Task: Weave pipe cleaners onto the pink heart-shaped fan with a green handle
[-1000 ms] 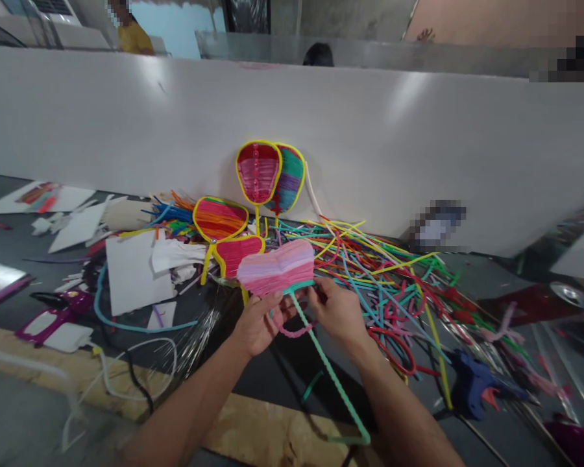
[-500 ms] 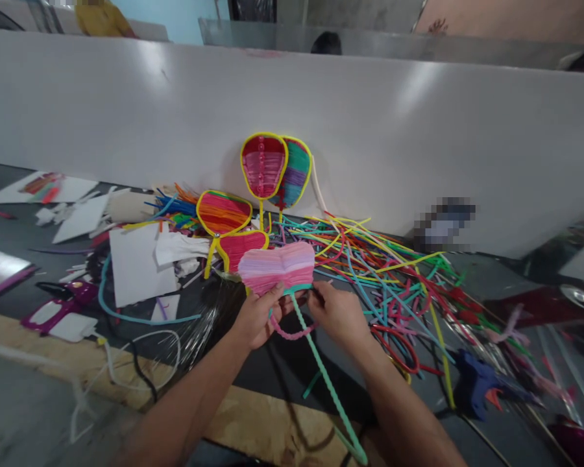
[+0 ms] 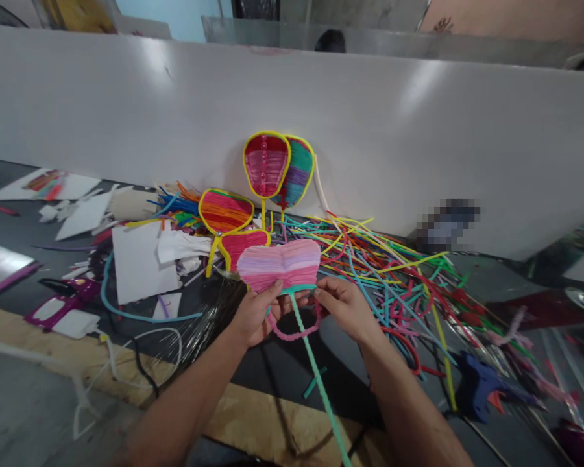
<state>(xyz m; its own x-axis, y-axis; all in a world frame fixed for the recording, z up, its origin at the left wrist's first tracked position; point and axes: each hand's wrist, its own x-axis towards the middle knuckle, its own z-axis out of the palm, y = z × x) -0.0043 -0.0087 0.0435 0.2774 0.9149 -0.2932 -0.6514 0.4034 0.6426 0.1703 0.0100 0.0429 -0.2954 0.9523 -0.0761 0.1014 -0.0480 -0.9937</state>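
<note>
Both my hands hold a small pink striped fan (image 3: pixel 279 264) with a teal rim and a long teal handle (image 3: pixel 316 376) that runs down toward me. My left hand (image 3: pixel 255 314) pinches the fan's lower left edge. My right hand (image 3: pixel 345 306) pinches its lower right edge, where a pink twisted cord (image 3: pixel 292 334) loops under the fan between the two hands.
Finished fans with yellow rims (image 3: pixel 265 165) lean on a white wall panel (image 3: pixel 418 143). Others (image 3: pixel 224 213) lie flat nearby. A heap of coloured plastic strips (image 3: pixel 389 272) spreads right. A blue glue gun (image 3: pixel 481 389) lies at the right, white paper sheets (image 3: pixel 133 263) and a purple glue gun (image 3: pixel 61 305) at the left.
Both hands have lifted the pink fan slightly up and away from me. The teal handle's lower end has swung out of view at the bottom.
</note>
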